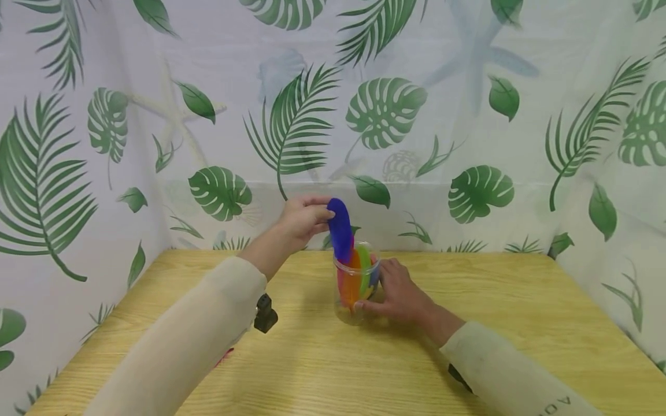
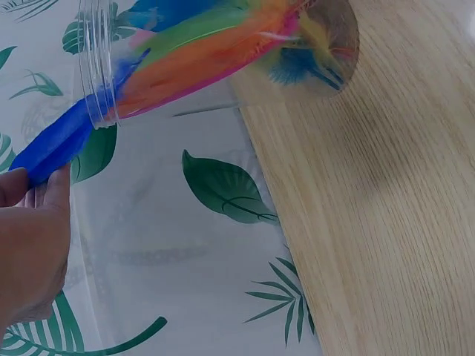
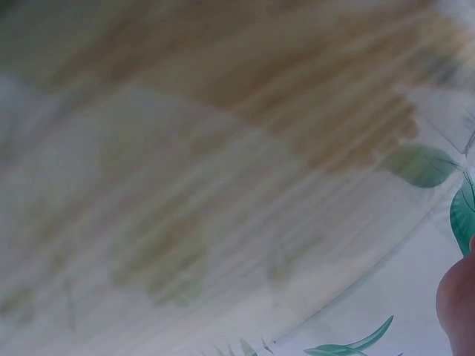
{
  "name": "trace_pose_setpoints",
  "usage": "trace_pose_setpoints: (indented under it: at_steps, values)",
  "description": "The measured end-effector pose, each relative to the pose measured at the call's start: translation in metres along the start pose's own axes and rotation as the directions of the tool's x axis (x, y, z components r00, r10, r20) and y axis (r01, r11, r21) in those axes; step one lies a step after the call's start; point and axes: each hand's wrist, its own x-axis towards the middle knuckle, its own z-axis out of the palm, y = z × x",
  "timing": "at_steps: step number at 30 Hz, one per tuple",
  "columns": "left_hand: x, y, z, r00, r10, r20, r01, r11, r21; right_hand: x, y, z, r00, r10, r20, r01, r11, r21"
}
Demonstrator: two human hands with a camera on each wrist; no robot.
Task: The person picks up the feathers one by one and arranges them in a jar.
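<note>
Clear jar (image 1: 355, 289), frame centre, upright on wooden table (image 1: 499, 323): holds orange, green, pink feathers. Blue feather (image 1: 340, 228) half in, tip pinched by left hand (image 1: 303, 219). Right hand (image 1: 398, 292) fingers curled around jar. Insertion unfinished.

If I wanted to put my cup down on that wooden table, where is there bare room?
The table lies bare on its right side, between the right hand and the leafy curtain, and along the far edge behind the jar. It is crowded mid-table, where both hands work at the jar and the blue feather.
</note>
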Motion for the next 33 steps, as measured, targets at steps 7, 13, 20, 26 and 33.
trace_pose_setpoints:
  at_steps: [7, 13, 20, 26, 33]
  values:
    - [-0.004, 0.0, -0.011, 0.993, -0.047, 0.107, 0.05, 0.998, -0.031, 0.001, -0.001, 0.001, 1.0, -0.013, -0.005, 0.013, 1.0, 0.001]
    - [-0.006, -0.001, -0.023, 0.987, -0.074, 0.143, 0.084, 0.994, -0.068, 0.002, -0.001, 0.001, 1.0, -0.008, -0.005, 0.008, 1.0, -0.003]
    - [-0.012, 0.0, -0.044, 0.982, -0.152, 0.114, 0.168, 0.973, -0.155, 0.002, -0.001, 0.0, 1.0, 0.009, -0.001, -0.009, 1.0, 0.001]
    - [-0.016, -0.003, -0.063, 0.976, -0.194, 0.101, 0.211, 0.956, -0.202, 0.002, 0.0, 0.001, 1.0, -0.013, -0.01, 0.013, 1.0, -0.002]
    - [-0.022, -0.007, -0.087, 0.968, -0.233, 0.096, 0.251, 0.923, -0.292, 0.002, 0.0, 0.0, 1.0, -0.025, -0.018, 0.025, 1.0, -0.007]
